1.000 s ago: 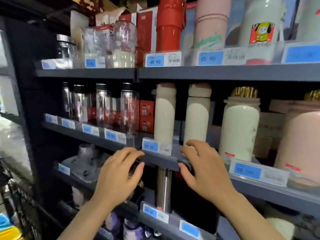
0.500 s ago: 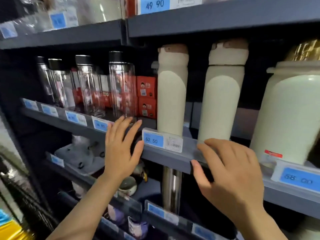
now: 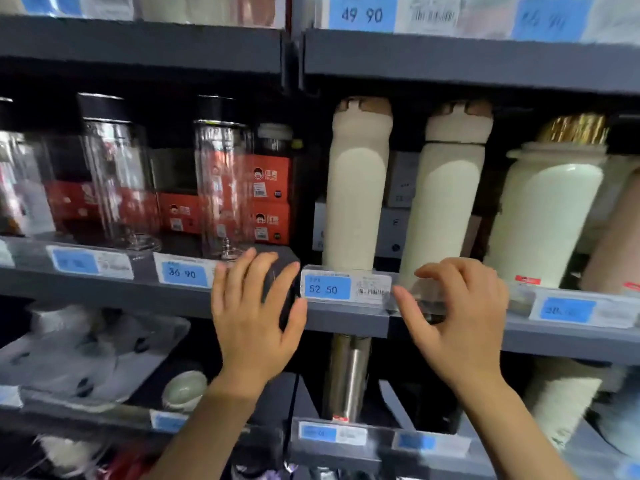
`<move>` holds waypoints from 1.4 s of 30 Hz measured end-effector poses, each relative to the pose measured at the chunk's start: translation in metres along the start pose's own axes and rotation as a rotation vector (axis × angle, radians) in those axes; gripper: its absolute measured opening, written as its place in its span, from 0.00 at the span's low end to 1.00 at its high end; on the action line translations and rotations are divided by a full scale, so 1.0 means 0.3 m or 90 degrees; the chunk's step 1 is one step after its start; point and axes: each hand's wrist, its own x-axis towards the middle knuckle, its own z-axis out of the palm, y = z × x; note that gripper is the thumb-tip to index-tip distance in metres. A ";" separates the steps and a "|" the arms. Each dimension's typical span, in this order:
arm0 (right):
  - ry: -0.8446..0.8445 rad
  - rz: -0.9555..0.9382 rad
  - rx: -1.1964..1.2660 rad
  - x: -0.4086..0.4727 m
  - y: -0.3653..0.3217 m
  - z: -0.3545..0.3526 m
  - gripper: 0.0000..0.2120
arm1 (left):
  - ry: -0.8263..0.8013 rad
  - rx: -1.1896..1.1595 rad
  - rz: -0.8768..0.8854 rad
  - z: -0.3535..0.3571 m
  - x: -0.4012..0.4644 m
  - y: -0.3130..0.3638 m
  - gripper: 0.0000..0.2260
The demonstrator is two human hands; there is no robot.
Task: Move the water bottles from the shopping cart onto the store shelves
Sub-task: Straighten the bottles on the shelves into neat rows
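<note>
The dark bottle (image 3: 278, 296) sits at the front lip of the middle shelf (image 3: 346, 322). It is mostly hidden behind the left hand (image 3: 252, 323), whose thumb and fingers wrap round it. This looks like the placing step: the bottle is being lifted up to shelf level, just left of the 52 50 price tag (image 3: 346, 288).

The right hand (image 3: 464, 320) hovers at the same lip with its fingers curled. Something dark shows under them, but I cannot tell whether it is gripped.

The next move probably calls for clearing the lip and setting the bottle upright in the gap between the clear glass bottle (image 3: 221, 181) and the tall cream bottle (image 3: 356, 188) without knocking either.

The glass bottles look empty, with red boxes (image 3: 270, 199) stacked behind them. What is inside the cream bottles cannot be seen. Below, a steel bottle (image 3: 348, 372) stands on the lower shelf. The shopping cart is out of view.
</note>
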 end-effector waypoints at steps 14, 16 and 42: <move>0.083 -0.064 -0.054 -0.027 0.019 0.036 0.22 | -0.045 0.012 0.037 -0.054 0.008 -0.070 0.18; 0.084 -0.062 -0.044 -0.029 0.019 0.040 0.23 | -0.050 0.064 0.041 -0.060 0.025 -0.103 0.20; -0.027 0.080 0.191 0.199 -0.210 0.172 0.40 | -0.031 0.070 -0.004 -0.037 0.031 -0.093 0.17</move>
